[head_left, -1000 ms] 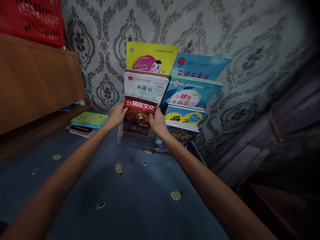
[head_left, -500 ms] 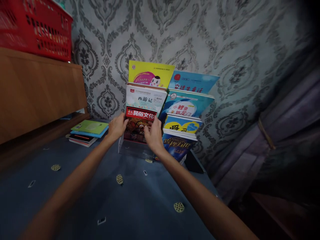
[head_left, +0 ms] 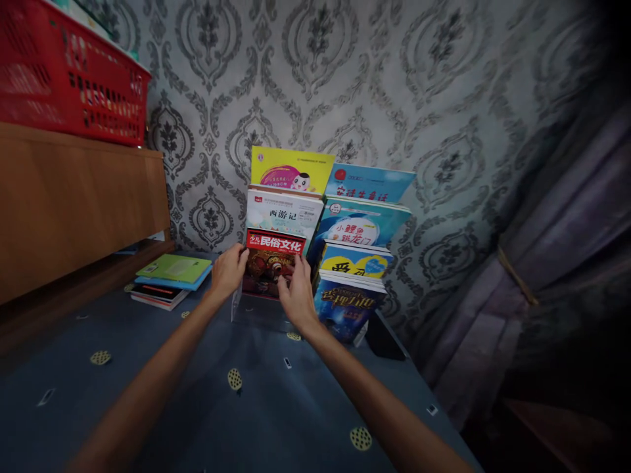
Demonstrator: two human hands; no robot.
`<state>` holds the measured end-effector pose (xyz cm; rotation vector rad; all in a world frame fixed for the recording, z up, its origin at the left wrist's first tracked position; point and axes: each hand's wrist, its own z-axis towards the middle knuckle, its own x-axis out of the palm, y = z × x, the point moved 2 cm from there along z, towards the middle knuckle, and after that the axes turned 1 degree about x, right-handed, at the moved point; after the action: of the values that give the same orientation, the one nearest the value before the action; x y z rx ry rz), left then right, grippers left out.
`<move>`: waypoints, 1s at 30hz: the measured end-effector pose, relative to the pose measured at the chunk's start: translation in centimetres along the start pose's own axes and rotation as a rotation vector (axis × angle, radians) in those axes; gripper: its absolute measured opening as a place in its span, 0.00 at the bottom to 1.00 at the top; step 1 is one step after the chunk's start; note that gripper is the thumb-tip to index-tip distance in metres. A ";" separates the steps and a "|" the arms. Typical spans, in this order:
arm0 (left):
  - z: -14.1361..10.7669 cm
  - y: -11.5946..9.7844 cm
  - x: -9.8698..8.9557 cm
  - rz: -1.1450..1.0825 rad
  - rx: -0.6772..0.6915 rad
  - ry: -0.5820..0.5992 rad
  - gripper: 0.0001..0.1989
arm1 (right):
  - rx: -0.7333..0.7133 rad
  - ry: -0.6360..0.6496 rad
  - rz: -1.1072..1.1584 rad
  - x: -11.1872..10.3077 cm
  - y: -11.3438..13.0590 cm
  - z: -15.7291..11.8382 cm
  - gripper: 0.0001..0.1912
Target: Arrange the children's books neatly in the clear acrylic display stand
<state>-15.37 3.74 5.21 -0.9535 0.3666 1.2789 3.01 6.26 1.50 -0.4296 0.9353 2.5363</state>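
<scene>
While the red book (head_left: 266, 264) stands in the clear rack (head_left: 259, 314), mid-frame, my left hand (head_left: 228, 270) touches its left edge, grip unclear; my right hand (head_left: 300, 294) lies loosely open at its right. It looks nearly settled, other books (head_left: 283, 213) upright behind; a pile (head_left: 172, 270) lies flat, unracked, frame left.

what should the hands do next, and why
Probably press the red book lightly down to check its seating: the left hand is at its left edge, the right hand at its right, and it stands in front of the white book in the clear rack. Whether it is fully seated can't be seen.
</scene>
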 end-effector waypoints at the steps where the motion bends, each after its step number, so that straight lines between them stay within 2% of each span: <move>1: 0.2 -0.1 -0.1 0.006 -0.002 -0.008 0.16 | -0.002 -0.005 0.001 -0.1 0.1 0.1 0.35; 10: 0.9 -0.7 -0.7 0.038 -0.025 0.014 0.17 | 0.076 0.014 0.005 0.2 -0.3 1.2 0.34; 13: 0.6 -1.2 -1.2 0.070 -0.018 -0.064 0.16 | 0.074 -0.005 0.016 0.4 -0.3 1.2 0.35; 15: 0.3 -1.8 -1.6 0.143 0.074 -0.160 0.20 | 0.073 -0.012 0.013 0.5 -0.2 1.2 0.36; 17: 0.1 -2.5 -1.8 0.237 0.244 -0.207 0.22 | 0.069 -0.013 0.012 0.5 -0.1 1.1 0.36; 19: 0.0 -3.1 -1.6 0.303 0.401 -0.188 0.24 | 0.065 -0.013 0.012 0.5 0.0 1.1 0.37; 21: 0.0 -3.4 -1.4 0.329 0.486 -0.161 0.25 | 0.068 -0.006 0.011 0.5 0.0 1.1 0.36; 30: 0.4 -3.7 -1.2 0.395 0.506 -0.147 0.25 | 0.039 0.002 -0.023 0.5 0.2 0.4 0.35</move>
<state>-12.41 3.34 7.79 -0.3620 0.7481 1.5028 2.38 6.56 1.69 -0.4284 0.9731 2.4935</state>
